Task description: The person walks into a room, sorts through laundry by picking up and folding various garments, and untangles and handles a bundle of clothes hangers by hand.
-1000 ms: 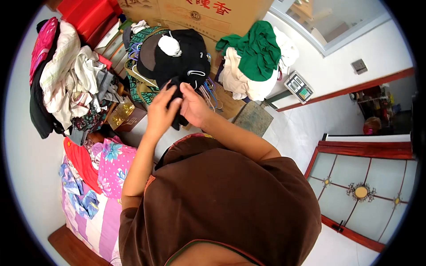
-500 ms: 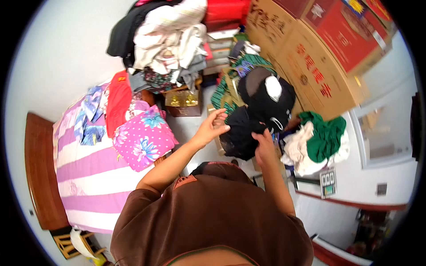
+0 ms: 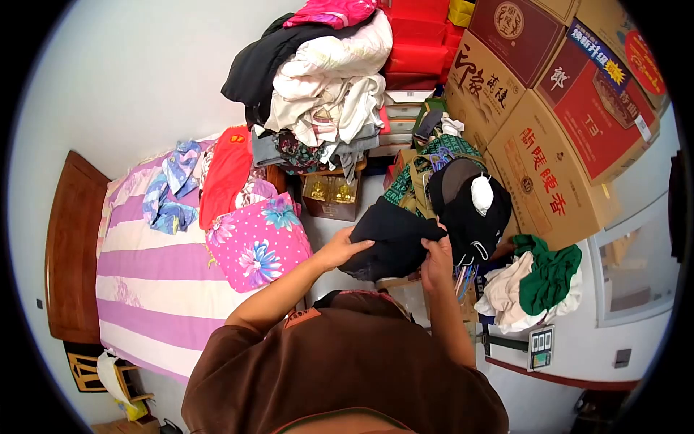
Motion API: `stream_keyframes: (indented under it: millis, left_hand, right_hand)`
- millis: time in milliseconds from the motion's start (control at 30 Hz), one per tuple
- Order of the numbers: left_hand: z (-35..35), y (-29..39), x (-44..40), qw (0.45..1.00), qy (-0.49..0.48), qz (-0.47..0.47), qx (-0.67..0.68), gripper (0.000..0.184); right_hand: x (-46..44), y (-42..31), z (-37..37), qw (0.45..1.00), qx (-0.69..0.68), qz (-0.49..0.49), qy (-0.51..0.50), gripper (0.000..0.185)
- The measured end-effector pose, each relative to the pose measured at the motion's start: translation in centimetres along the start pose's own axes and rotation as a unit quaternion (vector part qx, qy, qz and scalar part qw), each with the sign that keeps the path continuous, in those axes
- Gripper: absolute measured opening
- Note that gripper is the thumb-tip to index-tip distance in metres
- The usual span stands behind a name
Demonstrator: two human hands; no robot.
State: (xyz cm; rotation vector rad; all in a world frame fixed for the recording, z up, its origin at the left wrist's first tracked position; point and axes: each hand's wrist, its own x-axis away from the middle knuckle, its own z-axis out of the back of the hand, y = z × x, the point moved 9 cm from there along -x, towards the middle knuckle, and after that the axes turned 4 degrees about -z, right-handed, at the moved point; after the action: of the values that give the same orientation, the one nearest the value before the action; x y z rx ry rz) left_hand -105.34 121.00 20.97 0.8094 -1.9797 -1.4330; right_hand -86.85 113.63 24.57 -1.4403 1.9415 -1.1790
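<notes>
Stretching across the left side is a striped bed (image 3: pixel 159 257). Brown and red cartons (image 3: pixel 535 173) stand stacked at upper right, and a heap of clothes (image 3: pixel 325 65) rises at upper centre. A pink floral bundle (image 3: pixel 256 239) lies on the bed's right edge. Black cloth (image 3: pixel 390 239) is spread out near the centre: the left hand (image 3: pixel 341 252) grips its left edge, the right hand (image 3: pixel 437 264) pinches its right end.
</notes>
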Motion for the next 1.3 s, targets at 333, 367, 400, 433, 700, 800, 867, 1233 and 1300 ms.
stream_keyframes:
  millis: [333, 367, 400, 433, 700, 800, 867, 1233, 1300]
  left_hand:
    - [1.9, 4.4, -7.3, 0.993, 0.086, -0.065, -0.047, 0.028]
    - [2.4, 4.7, -8.0, 0.994, 0.097, -0.037, -0.025, 0.027]
    - [3.7, 4.6, -9.3, 0.992, 0.107, -0.048, -0.05, 0.025]
    - [4.2, 5.6, -10.5, 0.992, 0.11, -0.061, -0.02, 0.026]
    - [10.2, 21.2, -22.7, 0.966, 0.2, -0.163, 0.014, 0.042]
    - [13.7, 30.9, -29.3, 0.939, 0.199, -0.28, 0.002, 0.055]
    - [20.7, 36.3, -37.2, 0.927, 0.186, -0.326, 0.002, 0.051]
    - [33.7, 34.4, -55.0, 0.902, 0.318, -0.292, -0.029, 0.068]
    - [30.0, 32.8, -52.1, 0.869, 0.32, -0.355, -0.128, 0.078]
  right_hand:
    - [-8.7, 3.3, 5.4, 0.993, 0.07, -0.087, 0.045, 0.027]
    - [-8.9, 2.5, 4.4, 0.993, 0.06, -0.09, 0.041, 0.027]
    - [-9.2, 1.9, 4.0, 0.994, 0.052, -0.091, 0.038, 0.026]
    - [-9.8, 1.8, 4.2, 0.993, 0.058, -0.092, 0.036, 0.025]
    - [-10.3, 0.9, 9.7, 0.988, 0.065, -0.079, 0.119, 0.021]
    - [-9.3, 0.6, 12.8, 0.979, 0.069, -0.043, 0.185, 0.022]
    - [-8.5, 0.5, 14.3, 0.967, 0.065, -0.015, 0.246, 0.022]
    - [-8.4, 0.8, 12.2, 0.867, 0.156, 0.134, 0.453, 0.019]
    - [-8.6, -1.4, 11.4, 0.796, 0.324, 0.155, 0.487, 0.023]
